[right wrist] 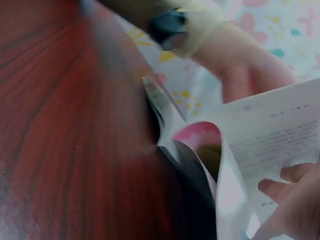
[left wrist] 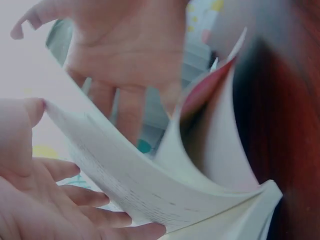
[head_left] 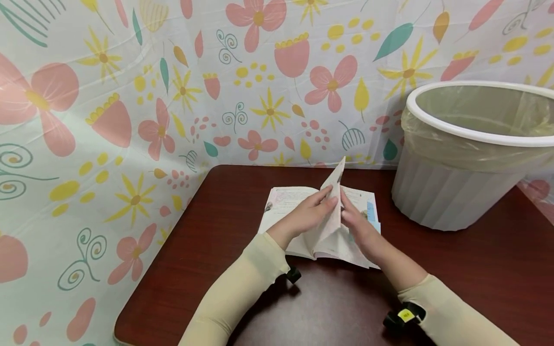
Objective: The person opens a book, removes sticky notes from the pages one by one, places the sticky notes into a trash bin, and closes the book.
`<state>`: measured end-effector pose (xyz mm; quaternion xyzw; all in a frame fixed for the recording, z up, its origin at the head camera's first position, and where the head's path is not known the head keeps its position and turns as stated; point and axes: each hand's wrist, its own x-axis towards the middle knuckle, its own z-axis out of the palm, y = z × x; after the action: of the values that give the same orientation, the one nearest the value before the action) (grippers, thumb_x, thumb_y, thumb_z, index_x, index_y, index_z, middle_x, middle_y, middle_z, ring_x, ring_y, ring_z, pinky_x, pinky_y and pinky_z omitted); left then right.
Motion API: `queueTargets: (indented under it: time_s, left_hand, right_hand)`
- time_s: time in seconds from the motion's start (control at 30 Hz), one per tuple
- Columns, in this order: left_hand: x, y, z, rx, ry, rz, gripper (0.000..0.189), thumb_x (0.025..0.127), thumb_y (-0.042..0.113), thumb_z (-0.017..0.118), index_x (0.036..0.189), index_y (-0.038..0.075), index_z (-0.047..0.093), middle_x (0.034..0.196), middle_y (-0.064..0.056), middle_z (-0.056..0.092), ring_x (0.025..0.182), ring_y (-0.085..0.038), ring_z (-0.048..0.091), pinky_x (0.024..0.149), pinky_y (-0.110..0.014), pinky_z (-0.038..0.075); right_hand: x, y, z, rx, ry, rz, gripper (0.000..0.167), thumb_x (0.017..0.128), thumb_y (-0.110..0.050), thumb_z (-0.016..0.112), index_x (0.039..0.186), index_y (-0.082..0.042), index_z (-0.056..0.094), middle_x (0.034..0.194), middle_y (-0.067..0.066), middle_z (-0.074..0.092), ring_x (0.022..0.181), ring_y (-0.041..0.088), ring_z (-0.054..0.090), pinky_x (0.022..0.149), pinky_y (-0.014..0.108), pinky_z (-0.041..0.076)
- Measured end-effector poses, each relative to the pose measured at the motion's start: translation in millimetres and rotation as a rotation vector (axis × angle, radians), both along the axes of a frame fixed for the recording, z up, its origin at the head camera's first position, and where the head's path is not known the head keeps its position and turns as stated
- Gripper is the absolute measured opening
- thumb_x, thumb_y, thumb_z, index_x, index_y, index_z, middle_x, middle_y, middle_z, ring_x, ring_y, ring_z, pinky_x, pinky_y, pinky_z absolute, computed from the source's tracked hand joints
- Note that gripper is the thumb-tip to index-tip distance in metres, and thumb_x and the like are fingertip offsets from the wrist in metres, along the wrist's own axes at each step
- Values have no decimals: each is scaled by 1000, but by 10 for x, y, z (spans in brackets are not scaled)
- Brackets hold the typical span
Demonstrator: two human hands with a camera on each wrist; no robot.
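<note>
An open book (head_left: 285,199) with printed text lies on the dark red-brown table, with a few of its leaves (head_left: 332,211) standing upright near the middle. My left hand (head_left: 309,211) touches the left side of the raised leaves, its fingers mostly extended; its thumb meets the page edge in the left wrist view. On the other side, my right hand (head_left: 359,223) has its fingers against the leaves. In the right wrist view its fingers (right wrist: 295,187) lie over the printed page (right wrist: 275,135). Another leaf bows into a curl with pink (right wrist: 200,131) inside.
To the right of the book stands a grey ribbed bin (head_left: 437,187) with a white rim and a clear plastic liner. A flower-patterned cloth (head_left: 255,96) hangs behind and left of the table (head_left: 195,269). Black wrist devices (head_left: 404,315) sit at both sleeve cuffs.
</note>
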<state>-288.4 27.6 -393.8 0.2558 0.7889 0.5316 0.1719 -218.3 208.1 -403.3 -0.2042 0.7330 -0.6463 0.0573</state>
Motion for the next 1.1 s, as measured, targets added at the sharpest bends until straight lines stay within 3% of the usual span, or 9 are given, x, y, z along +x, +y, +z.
queueTargets:
  time_s: [0.1, 0.2, 0.3, 0.43, 0.5, 0.57, 0.77, 1.0, 1.1]
  left_hand:
    - [-10, -68, 67, 89, -92, 25, 60, 107, 57, 40, 163, 35, 31, 168, 0, 34, 152, -26, 37, 111, -54, 47]
    - [-20, -137, 123, 154, -180, 49, 60, 107, 60, 37, 162, 36, 32, 169, 1, 31, 155, -33, 33, 106, -62, 49]
    - [-25, -200, 159, 214, -235, 60, 60, 107, 59, 35, 162, 35, 33, 168, 1, 34, 155, -35, 33, 104, -62, 49]
    - [-25, -268, 184, 291, -294, 75, 58, 109, 55, 34, 162, 31, 33, 157, -6, 48, 137, -30, 54, 92, -48, 56]
    - [-25, -304, 187, 309, -307, 81, 58, 110, 54, 33, 162, 29, 33, 151, -9, 53, 122, -24, 61, 88, -42, 57]
    - [-30, -342, 188, 338, -307, 74, 58, 111, 52, 32, 163, 26, 32, 151, -11, 52, 119, -20, 59, 94, -42, 56]
    - [-44, -495, 150, 420, -310, 77, 60, 112, 48, 29, 164, 20, 26, 160, -20, 39, 143, -32, 42, 120, -52, 37]
    - [-134, -699, 108, 484, -373, 125, 59, 111, 52, 31, 161, 21, 34, 145, -29, 48, 111, -25, 62, 93, -38, 54]
    - [-185, -805, 97, 484, -386, 178, 59, 110, 50, 35, 162, 23, 32, 145, -26, 50, 103, -21, 64, 84, -34, 55]
  right_hand:
    - [9, -106, -42, 172, 118, -8, 69, 111, -27, 37, 167, -20, -4, 175, 8, -6, 160, 37, 3, 128, 56, 6]
    - [33, -183, -61, 346, 198, -23, 75, 110, -29, 46, 166, -29, -3, 175, 6, 4, 157, 42, 19, 125, 67, 1]
    - [46, -237, -75, 509, 217, -65, 83, 106, -44, 54, 164, -41, -3, 173, -1, 14, 157, 38, 26, 110, 85, -6]
    - [62, -277, -108, 653, 235, -97, 93, 97, -57, 63, 165, -43, 1, 171, 1, 26, 157, 35, 28, 104, 90, -7]
    - [72, -287, -125, 697, 246, -99, 94, 94, -59, 65, 165, -42, 5, 168, 6, 34, 156, 39, 29, 103, 91, -5]
    - [81, -297, -141, 739, 251, -92, 94, 92, -62, 66, 165, -44, 9, 164, 8, 40, 155, 43, 30, 102, 92, -4]
    - [95, -328, -200, 834, 254, -48, 88, 87, -76, 63, 160, -53, 19, 163, -8, 43, 156, 47, 23, 101, 92, -4]
    - [124, -379, -262, 931, 278, -4, 80, 85, -77, 63, 156, -52, 36, 164, 5, 42, 159, 45, 16, 101, 92, -4]
    - [136, -389, -291, 968, 279, 16, 75, 86, -74, 65, 154, -50, 42, 166, 5, 39, 160, 44, 13, 102, 92, -4]
